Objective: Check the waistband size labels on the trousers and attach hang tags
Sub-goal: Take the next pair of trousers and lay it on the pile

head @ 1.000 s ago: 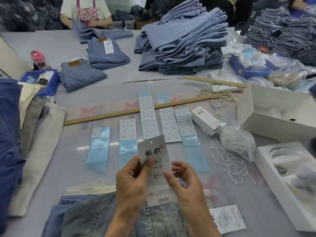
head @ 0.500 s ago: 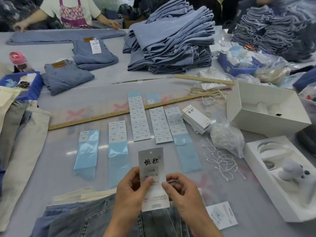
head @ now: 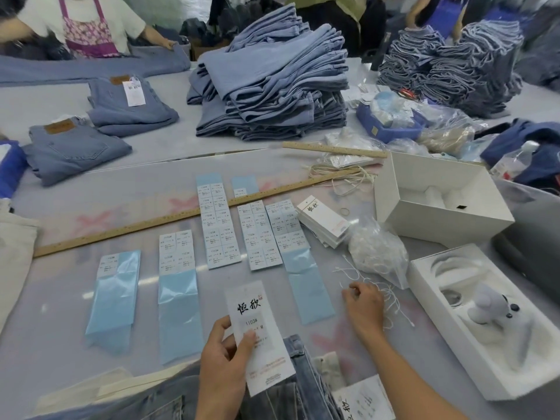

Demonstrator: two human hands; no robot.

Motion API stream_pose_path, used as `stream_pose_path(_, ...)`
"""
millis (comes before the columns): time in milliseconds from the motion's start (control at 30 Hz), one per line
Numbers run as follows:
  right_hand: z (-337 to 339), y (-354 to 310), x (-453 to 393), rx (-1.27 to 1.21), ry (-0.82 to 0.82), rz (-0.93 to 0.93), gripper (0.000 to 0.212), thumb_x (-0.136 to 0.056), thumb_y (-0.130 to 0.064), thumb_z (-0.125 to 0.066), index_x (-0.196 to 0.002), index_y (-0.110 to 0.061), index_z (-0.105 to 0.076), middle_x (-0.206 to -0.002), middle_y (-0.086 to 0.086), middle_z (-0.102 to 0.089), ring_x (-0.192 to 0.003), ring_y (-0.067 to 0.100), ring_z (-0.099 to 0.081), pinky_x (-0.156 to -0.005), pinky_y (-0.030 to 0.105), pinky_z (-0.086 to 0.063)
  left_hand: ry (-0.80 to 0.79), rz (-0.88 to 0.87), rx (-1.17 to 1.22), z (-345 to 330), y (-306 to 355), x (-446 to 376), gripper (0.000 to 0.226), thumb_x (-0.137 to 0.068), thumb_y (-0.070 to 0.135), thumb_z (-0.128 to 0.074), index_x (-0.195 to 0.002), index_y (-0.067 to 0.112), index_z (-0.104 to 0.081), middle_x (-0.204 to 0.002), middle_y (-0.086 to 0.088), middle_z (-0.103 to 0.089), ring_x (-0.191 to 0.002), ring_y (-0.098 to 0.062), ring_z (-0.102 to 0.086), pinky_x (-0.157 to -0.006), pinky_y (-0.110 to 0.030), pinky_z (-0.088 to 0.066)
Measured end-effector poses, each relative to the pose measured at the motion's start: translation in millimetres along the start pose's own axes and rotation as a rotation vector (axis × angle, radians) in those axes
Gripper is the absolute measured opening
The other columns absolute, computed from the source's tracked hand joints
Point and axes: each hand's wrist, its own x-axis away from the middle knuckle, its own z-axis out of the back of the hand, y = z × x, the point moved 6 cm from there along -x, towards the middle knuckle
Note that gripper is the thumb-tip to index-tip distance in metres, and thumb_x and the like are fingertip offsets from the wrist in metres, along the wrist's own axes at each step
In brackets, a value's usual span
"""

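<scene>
1. Near the front edge of the bench [head: 60, 298], the left hand [head: 222, 365] is holding one white hang tag [head: 257, 334] upright, its thumb and fingers [head: 249, 339] clamped on the tag's lower left side, printed face toward the camera.
2. The tag is showing two large brush characters and the printed code "1103#"; the smaller print is not legible.
3. The right hand [head: 363, 307] is resting on the bench to the right of the tag, its fingers curled down onto a loose heap of white strings [head: 391, 298]; whether they are pinching a string cannot be told.
4. Light-washed jeans [head: 303, 386] are lying at the bottom edge, directly below the held tag, with the waistband label not visible.
5. Beyond the hands, sticker sheets [head: 221, 225] on blue backing are lying in rows, with a long wooden ruler [head: 169, 219] crossing behind them.
6. A stack of spare hang tags [head: 322, 221] is sitting just beside a clear bag of strings [head: 375, 253].
7. Two open white boxes [head: 439, 204] are standing at the right.
8. A tall pile of folded blue trousers [head: 272, 83] is occupying the far side of the bench.
</scene>
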Motion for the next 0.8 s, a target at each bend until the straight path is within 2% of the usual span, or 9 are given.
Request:
stream_pose_path(200, -20, -21, -2, 0.378, -0.099, 0.060, 0.017, -0.099, -0.024, -0.055, -0.107, -0.018, -0.069, -0.120, 0.002, -0.061, -0.123, 0.027, -0.048, -0.098, 0.040, -0.039, 0.008, -0.039, 0.002, 5, 5, 4, 0.012, -0.097, 0.011, -0.064, -0.101, 0.020, -0.071, -0.088, 0.005, -0.078, -0.076, -0.013, -0.074, -0.060, -0.020, -0.057)
stream_pose_path(300, -5, -45, 13, 0.010, -0.127, 0.091, 0.008, -0.096, -0.012, -0.062, -0.094, -0.014, -0.070, -0.097, 0.004, -0.070, -0.099, 0.029, -0.064, -0.089, 0.041, -0.047, -0.029, -0.055, 0.014, 3, 13, 11, 0.027, -0.091, 0.034, -0.062, -0.065, 0.026, -0.068, -0.067, 0.005, -0.069, -0.061, -0.011, -0.065, -0.056, -0.019, -0.050)
stream_pose_path(367, 15, -71, 36, -0.258, -0.133, 0.150, 0.011, -0.094, -0.008, -0.068, -0.089, -0.017, -0.071, -0.085, -0.003, -0.072, -0.085, 0.022, -0.067, -0.077, 0.031, -0.050, -0.057, -0.080, -0.024, 3, 18, 16, 0.032, -0.084, 0.041, -0.063, -0.056, 0.025, -0.062, -0.060, 0.001, -0.061, -0.058, -0.011, -0.059, -0.053, -0.021, -0.047)
stream_pose_path(467, 48, -110, 84, -0.540, -0.171, 0.222, 0.015, -0.091, -0.016, -0.074, -0.091, -0.030, -0.075, -0.087, -0.011, -0.075, -0.086, 0.009, -0.069, -0.076, 0.016, -0.052, -0.080, -0.108, -0.026, 2, 21, 22, 0.022, -0.086, 0.038, -0.065, -0.073, 0.022, -0.072, -0.075, -0.005, -0.075, -0.068, -0.018, -0.070, -0.059, -0.027, -0.056)
stream_pose_path(533, 66, -133, 119, -0.666, -0.221, 0.279, 0.009, -0.088, -0.027, -0.075, -0.094, -0.034, -0.076, -0.092, -0.010, -0.076, -0.089, 0.010, -0.071, -0.079, 0.015, -0.054, -0.074, -0.107, 0.001, 2, 23, 25, 0.007, -0.093, 0.026, -0.066, -0.097, 0.026, -0.071, -0.083, -0.007, -0.078, -0.075, -0.023, -0.075, -0.063, -0.033, -0.062)
stream_pose_path(567, 73, -144, 135, -0.691, -0.230, 0.312, 0.008, -0.087, -0.031, -0.074, -0.093, -0.033, -0.076, -0.092, -0.008, -0.076, -0.089, 0.012, -0.071, -0.080, 0.017, -0.055, -0.062, -0.110, 0.000, 3, 26, 26, 0.016, -0.096, 0.018, -0.065, -0.106, 0.031, -0.067, -0.084, -0.007, -0.079, -0.076, -0.025, -0.076, -0.064, -0.036, -0.063)
stream_pose_path(667, 84, -168, 170, -0.659, -0.229, 0.423, 0.007, -0.085, -0.031, -0.075, -0.091, -0.027, -0.076, -0.088, -0.005, -0.075, -0.085, 0.018, -0.070, -0.076, 0.024, -0.057, -0.034, -0.142, -0.022, 7, 35, 33, 0.025, -0.099, 0.017, -0.063, -0.099, 0.042, -0.065, -0.082, -0.007, -0.078, -0.074, -0.025, -0.075, -0.066, -0.043, -0.064)
stream_pose_path(733, 85, -177, 184, -0.588, -0.209, 0.496, 0.006, -0.086, -0.023, -0.077, -0.092, -0.021, -0.077, -0.085, -0.007, -0.072, -0.082, 0.018, -0.069, -0.072, 0.024, -0.055, -0.021, -0.171, -0.001, 10, 42, 40, 0.010, -0.098, 0.031, -0.061, -0.096, 0.038, -0.068, -0.079, -0.010, -0.076, -0.074, -0.029, -0.074, -0.067, -0.047, -0.062)
stream_pose_path(800, 84, -183, 194, -0.507, -0.178, 0.556, 0.009, -0.086, -0.016, -0.078, -0.095, -0.020, -0.078, -0.083, -0.011, -0.069, -0.079, 0.012, -0.065, -0.070, 0.018, -0.051, -0.017, -0.213, 0.002, 11, 47, 46, 0.017, -0.096, 0.043, -0.058, -0.098, 0.032, -0.070, -0.080, -0.010, -0.076, -0.075, -0.031, -0.073, -0.068, -0.047, -0.061)
